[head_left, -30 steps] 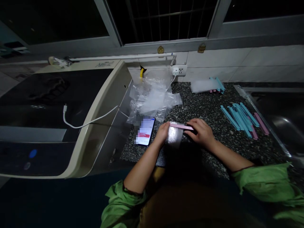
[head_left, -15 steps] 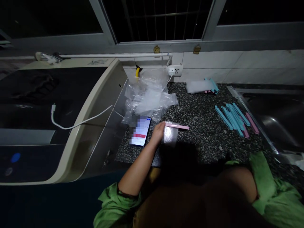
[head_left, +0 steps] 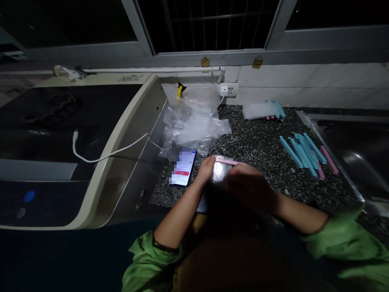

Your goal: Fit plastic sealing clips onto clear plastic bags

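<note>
A small clear plastic bag [head_left: 221, 172] with a pink sealing strip [head_left: 226, 161] along its top lies on the speckled stone counter [head_left: 261, 146]. My left hand [head_left: 206, 169] pinches the bag's left end, fingers closed on it. My right hand [head_left: 247, 186] is over the bag's right side, smeared by motion, so its fingers cannot be read. A lit phone [head_left: 182, 167] lies just left of my left hand.
A heap of clear plastic bags [head_left: 194, 121] sits behind the phone. Several blue and pink strips [head_left: 305, 150] lie at the right, beside a steel sink [head_left: 358, 150]. More bags with strips [head_left: 263, 109] lie by the wall. A washing machine [head_left: 75, 142] with a white cable stands left.
My right hand left the bag and dropped out of view half a second ago; now it is back over the bag's right side. My left hand kept its hold.
</note>
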The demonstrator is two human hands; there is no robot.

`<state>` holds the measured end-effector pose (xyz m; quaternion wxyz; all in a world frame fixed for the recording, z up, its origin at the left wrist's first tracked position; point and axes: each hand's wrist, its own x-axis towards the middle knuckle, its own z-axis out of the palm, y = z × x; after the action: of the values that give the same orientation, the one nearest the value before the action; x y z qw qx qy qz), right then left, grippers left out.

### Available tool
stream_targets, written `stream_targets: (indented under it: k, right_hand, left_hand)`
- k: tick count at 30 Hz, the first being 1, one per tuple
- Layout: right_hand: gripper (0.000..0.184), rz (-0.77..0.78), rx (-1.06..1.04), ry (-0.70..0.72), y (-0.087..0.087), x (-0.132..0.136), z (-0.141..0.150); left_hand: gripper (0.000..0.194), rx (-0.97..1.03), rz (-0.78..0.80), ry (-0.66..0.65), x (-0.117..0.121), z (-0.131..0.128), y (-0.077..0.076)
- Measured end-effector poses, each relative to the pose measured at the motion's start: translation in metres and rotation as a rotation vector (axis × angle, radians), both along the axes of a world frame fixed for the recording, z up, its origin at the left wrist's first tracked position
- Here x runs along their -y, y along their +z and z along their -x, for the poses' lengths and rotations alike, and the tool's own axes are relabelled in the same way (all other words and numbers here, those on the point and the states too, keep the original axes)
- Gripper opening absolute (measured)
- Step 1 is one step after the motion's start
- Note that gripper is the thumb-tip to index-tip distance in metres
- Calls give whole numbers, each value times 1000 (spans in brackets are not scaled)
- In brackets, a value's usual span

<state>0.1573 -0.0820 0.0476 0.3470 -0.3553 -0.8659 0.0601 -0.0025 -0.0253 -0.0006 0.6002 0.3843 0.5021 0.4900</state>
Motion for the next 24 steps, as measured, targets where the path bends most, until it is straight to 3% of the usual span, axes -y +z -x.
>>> stream_targets:
  k: [4, 6, 12, 24]
  right_hand:
    - [22, -199, 240, -271, -10, -30, -14]
    - [24, -251, 308, -317, -20, -39, -21]
    - [22, -308, 323, -335, -35, -42, -25]
    - [21, -209, 212, -262, -45, -47, -28]
  left_hand:
    - [34, 49, 19, -13, 0, -1, -1]
    - [34, 58, 43, -14, 0, -2, 0]
    - [35, 80, 56, -31, 2, 0, 4]
    - [40, 166, 118, -39, 1, -5, 1]
